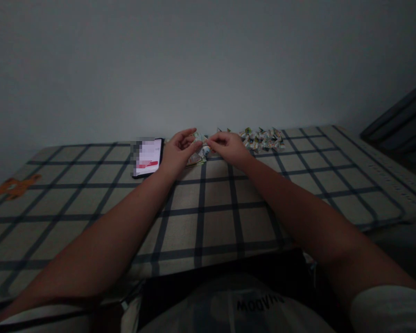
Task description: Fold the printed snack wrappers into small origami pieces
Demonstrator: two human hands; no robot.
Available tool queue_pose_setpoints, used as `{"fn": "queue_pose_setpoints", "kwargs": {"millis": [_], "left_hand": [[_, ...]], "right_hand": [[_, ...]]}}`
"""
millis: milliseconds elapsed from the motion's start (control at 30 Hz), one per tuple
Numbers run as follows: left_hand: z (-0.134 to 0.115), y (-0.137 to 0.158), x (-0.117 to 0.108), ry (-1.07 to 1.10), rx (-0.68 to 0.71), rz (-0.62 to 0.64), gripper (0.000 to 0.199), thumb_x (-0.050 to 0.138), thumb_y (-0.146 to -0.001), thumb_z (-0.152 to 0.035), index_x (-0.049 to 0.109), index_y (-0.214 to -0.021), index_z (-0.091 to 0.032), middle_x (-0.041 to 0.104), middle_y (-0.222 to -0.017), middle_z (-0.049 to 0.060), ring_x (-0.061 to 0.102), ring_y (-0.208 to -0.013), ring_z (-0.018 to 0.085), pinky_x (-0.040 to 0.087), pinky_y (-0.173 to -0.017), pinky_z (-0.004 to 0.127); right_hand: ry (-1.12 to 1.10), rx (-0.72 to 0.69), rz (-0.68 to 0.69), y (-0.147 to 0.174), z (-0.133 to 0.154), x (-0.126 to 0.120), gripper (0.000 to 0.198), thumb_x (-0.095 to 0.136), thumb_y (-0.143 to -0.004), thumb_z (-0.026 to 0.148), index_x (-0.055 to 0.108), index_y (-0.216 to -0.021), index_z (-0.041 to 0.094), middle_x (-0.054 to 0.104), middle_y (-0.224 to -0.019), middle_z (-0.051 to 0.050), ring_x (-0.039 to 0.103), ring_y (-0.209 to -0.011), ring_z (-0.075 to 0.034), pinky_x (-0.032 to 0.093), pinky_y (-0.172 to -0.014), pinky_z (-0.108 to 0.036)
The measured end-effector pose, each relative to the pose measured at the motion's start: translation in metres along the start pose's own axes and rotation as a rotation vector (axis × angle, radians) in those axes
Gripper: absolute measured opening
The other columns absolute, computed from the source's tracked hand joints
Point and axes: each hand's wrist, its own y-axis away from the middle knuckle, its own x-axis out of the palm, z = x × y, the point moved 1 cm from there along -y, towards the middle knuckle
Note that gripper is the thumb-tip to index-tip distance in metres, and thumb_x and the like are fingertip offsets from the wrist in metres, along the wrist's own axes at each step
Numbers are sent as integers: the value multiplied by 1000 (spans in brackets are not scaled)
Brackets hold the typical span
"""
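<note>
Between my two hands is a small piece of printed, folded paper [205, 141]. My left hand [179, 149] has its thumb and fingertips at the paper's left side, with the other fingers loosely curled. On the other side, my right hand [230, 147] pinches the paper's edge between thumb and forefinger. Under and beside the left hand lie flat printed paper sheets [196, 162], partly hidden by it. Several pointed, folded paper pieces [263, 139] sit in a cluster just right of my right hand, by the wall.
A phone [147, 159] with its screen lit lies left of my left hand. The checked tablecloth [180, 226] covers the table. An orange animal-shaped figure [15, 186] is at the far left. Behind the table stands a plain wall [208, 64]; a dark slatted object [402, 122] is at the right.
</note>
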Motion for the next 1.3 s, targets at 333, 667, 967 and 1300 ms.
{"fn": "queue_pose_setpoints", "kwargs": {"millis": [333, 667, 967, 1300], "left_hand": [[6, -4, 2, 66, -86, -3, 42, 86, -63, -36, 72, -99, -19, 75, -94, 5, 73, -87, 19, 58, -88, 36], [4, -3, -1, -3, -91, -47, 39, 91, -59, -39, 73, -86, -18, 76, -82, 3, 72, -79, 19, 60, -80, 35], [-1, 1, 3, 12, -170, 30, 37, 91, -58, -39, 71, -81, -18, 73, -78, 3, 68, -72, 18, 57, -74, 33], [-7, 3, 1, -58, -188, 42, 33, 91, -60, -42, 76, -76, -16, 73, -75, 4, 65, -69, 16, 55, -71, 31]], "right_hand": [[-166, 87, -25, 0, -12, 6, 40, 73, -85, 33, 73, -123, 19, 77, -93, -6, 68, -78, -15, 59, -79, -33], [17, 23, -19, 1, -2, 0, 18, 69, -90, 29, 82, -100, 19, 80, -100, -8, 72, -86, -18, 57, -84, -34], [155, -50, 26, -1, 0, -4, 15, 68, -91, 20, 82, -97, 19, 79, -98, -7, 69, -90, -18, 53, -87, -33], [318, -125, 81, 1, 3, -6, 21, 61, -96, 19, 80, -104, 17, 77, -104, -9, 67, -96, -19, 49, -89, -33]]}}
